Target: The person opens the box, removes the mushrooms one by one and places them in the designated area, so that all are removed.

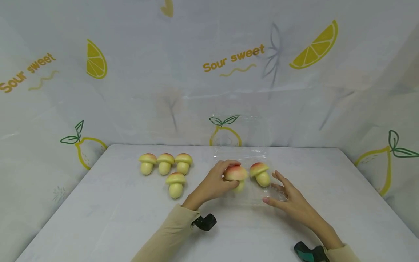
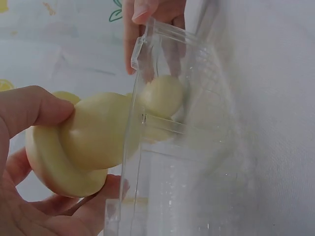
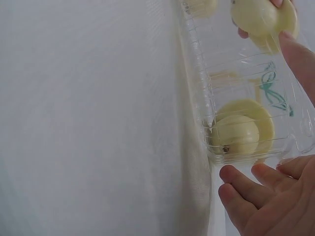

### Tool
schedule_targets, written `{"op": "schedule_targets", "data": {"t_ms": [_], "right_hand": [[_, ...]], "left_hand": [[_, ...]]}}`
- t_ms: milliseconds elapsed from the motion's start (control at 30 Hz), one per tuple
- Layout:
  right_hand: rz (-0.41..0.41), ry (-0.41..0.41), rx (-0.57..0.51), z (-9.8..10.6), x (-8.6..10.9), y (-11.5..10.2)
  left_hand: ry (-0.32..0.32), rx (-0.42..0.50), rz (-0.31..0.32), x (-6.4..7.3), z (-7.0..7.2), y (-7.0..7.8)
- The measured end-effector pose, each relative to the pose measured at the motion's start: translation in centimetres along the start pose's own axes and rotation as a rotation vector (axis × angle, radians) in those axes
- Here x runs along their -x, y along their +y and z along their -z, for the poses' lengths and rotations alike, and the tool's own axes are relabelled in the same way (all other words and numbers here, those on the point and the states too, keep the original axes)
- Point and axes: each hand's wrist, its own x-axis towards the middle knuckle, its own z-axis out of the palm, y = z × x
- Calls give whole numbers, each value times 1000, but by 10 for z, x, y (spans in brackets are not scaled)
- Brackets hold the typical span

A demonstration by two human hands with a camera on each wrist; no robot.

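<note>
In the head view my left hand (image 1: 216, 183) holds a mushroom-shaped piece (image 1: 235, 172) with a pink-and-yellow cap and pale yellow stem. Its thumb and fingers curl round the cap, and the stem points toward the clear plastic box (image 2: 202, 167) in the left wrist view. Another such mushroom (image 1: 263, 178) lies tilted inside the box, at its right side. My right hand (image 1: 294, 203) is at the box's right end, thumb and fingers spread apart around the corner. From the right wrist view, the right fingertips (image 3: 229, 172) are right at the box wall beside that mushroom (image 3: 238, 135).
To the left on the white table (image 1: 98, 218) stand several more mushrooms: a row at the back (image 1: 165, 163) and a single one (image 1: 175, 185) in front. The box's transparent lid (image 1: 255, 131) stands raised behind it, before a lemon-printed cloth backdrop (image 1: 147, 72).
</note>
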Motion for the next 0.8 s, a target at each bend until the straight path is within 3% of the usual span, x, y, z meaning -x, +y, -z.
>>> {"op": "schedule_targets", "data": {"t_ms": [200, 533, 800], "right_hand": [[-1, -4, 10, 0, 0, -1], [10, -2, 20, 0, 0, -3], [12, 2, 5, 0, 0, 0]], "left_hand": [[-9, 107, 15, 8, 8, 2], [32, 118, 9, 22, 22, -3], [55, 141, 48, 34, 37, -6]]}}
